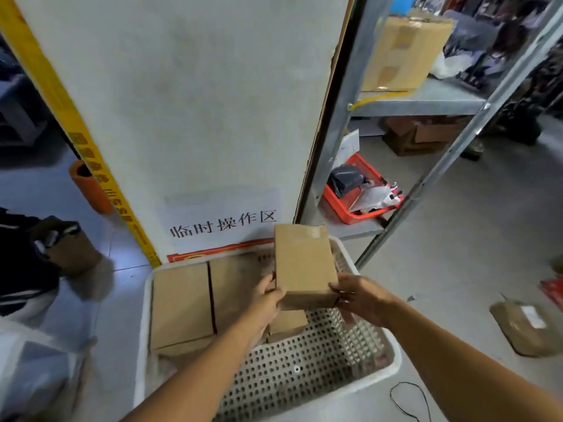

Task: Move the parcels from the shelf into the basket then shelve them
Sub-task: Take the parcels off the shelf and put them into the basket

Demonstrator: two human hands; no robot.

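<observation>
Parcels part-loaded: several boxes point(182, 306) already lying in white basket point(393, 357), both hands, left point(265, 303) and right point(359, 296), clamped on one box point(304, 263) held over basket, shelving onto rack point(420, 102) apparently not begun.

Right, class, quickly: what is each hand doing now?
Left hand: holding the cardboard box.
Right hand: holding the same box, above the basket.
</observation>
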